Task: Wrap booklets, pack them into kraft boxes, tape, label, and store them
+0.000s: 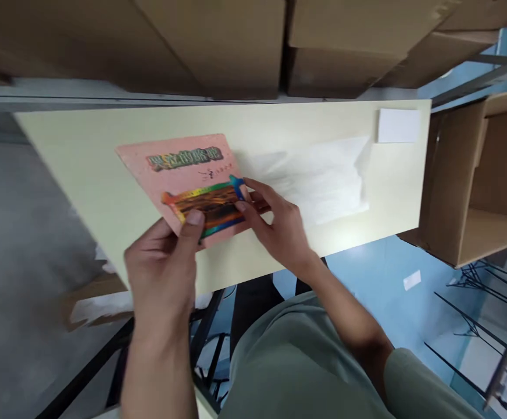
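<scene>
A flat pink printed card (149,169), perhaps a booklet or packet, is held tilted above the table. It carries dark ornate lettering at the top and a rainbow-edged dark picture lower down. My left hand (166,250) grips its bottom left corner, thumb on the front and fingers behind. At the lower right edge, my right hand (275,218) pinches it between thumb and fingers. Right of the card, a thin white sheet or bag (318,180) lies flat on the table, slightly wrinkled.
The long cream table (70,134) has a white rectangular block or stack (398,125) near its right end. Cardboard boxes (218,46) line the far side. An open cardboard box (449,180) stands beyond the right edge. Black metal frames (205,337) are below the near edge.
</scene>
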Demonstrator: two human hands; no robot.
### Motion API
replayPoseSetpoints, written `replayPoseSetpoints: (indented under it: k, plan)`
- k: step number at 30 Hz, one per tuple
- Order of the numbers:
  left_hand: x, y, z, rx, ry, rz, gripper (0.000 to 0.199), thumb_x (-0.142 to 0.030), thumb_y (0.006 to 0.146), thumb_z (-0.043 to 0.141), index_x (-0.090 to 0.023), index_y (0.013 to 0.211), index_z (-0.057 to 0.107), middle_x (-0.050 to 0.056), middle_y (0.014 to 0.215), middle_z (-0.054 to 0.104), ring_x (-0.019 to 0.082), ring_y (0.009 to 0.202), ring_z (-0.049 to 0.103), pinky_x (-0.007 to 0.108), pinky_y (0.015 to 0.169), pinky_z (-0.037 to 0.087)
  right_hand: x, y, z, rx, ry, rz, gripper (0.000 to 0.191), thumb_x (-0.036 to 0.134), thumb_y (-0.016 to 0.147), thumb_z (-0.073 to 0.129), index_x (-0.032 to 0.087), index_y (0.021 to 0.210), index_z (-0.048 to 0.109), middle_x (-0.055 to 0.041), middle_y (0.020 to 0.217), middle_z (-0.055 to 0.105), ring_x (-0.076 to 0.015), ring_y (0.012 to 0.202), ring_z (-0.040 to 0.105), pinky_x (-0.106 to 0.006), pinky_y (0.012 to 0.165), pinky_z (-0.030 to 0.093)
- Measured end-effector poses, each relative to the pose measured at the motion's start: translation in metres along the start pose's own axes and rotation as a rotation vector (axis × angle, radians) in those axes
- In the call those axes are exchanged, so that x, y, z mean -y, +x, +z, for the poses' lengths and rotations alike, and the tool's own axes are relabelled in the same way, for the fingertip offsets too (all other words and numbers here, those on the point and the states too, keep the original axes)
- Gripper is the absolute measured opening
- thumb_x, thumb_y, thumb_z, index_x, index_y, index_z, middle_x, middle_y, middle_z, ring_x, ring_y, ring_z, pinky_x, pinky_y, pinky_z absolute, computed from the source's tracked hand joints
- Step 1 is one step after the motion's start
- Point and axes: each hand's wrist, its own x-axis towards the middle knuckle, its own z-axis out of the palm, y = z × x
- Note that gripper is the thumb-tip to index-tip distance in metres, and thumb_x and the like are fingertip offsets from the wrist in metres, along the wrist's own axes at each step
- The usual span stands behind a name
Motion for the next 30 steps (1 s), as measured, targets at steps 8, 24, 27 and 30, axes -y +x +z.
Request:
replayPoseSetpoints:
  k: [8, 24, 27, 30]
  plan:
    - [0.026, -0.039, 0.163, 0.356, 0.432, 0.155, 0.028, -0.051, 0.101, 0.065, -0.023, 0.100, 0.069, 0.006, 0.099, 0.076, 0.022, 0.087, 0.072, 0.035, 0.077, 0.060, -0.090, -0.022, -0.166, -0.272, -0.060, 0.215, 0.031, 0.042, 0.105, 0.070, 0.026, 0.130, 0.079, -0.0055, 0.111, 0.086, -0.0229, 0.095, 0.081, -0.040, 0.087, 0.071]
    - [0.045, -0.027, 0.191, 0.309, 0.717, 0.376, 0.007, -0.030, 0.100, 0.067, -0.025, 0.099, 0.070, 0.009, 0.101, 0.073, 0.027, 0.090, 0.068, 0.044, 0.087, 0.057, -0.144, -0.005, -0.190, -0.454, -0.423, 0.263, 0.011, 0.030, 0.104, 0.066, 0.023, 0.107, 0.073, -0.0087, 0.103, 0.071, -0.0232, 0.095, 0.067, -0.043, 0.087, 0.060]
    - [0.042, -0.032, 0.191, 0.288, 0.674, 0.363, 0.007, -0.027, 0.100, 0.066, -0.025, 0.103, 0.071, 0.010, 0.104, 0.074, 0.029, 0.096, 0.070, 0.046, 0.090, 0.059, -0.141, 0.001, -0.193, -0.422, -0.441, 0.201, 0.011, 0.023, 0.103, 0.060, 0.024, 0.095, 0.068, -0.0069, 0.097, 0.070, -0.0222, 0.093, 0.065, -0.041, 0.085, 0.059]
    - [0.032, -0.038, 0.195, 0.267, 0.520, 0.371, 0.014, -0.028, 0.102, 0.065, -0.026, 0.113, 0.074, 0.010, 0.118, 0.076, 0.029, 0.113, 0.072, 0.047, 0.100, 0.061, -0.124, 0.001, -0.196, -0.413, -0.434, 0.138, 0.010, 0.024, 0.102, 0.060, 0.025, 0.093, 0.065, -0.0067, 0.099, 0.072, -0.0218, 0.095, 0.068, -0.040, 0.083, 0.061]
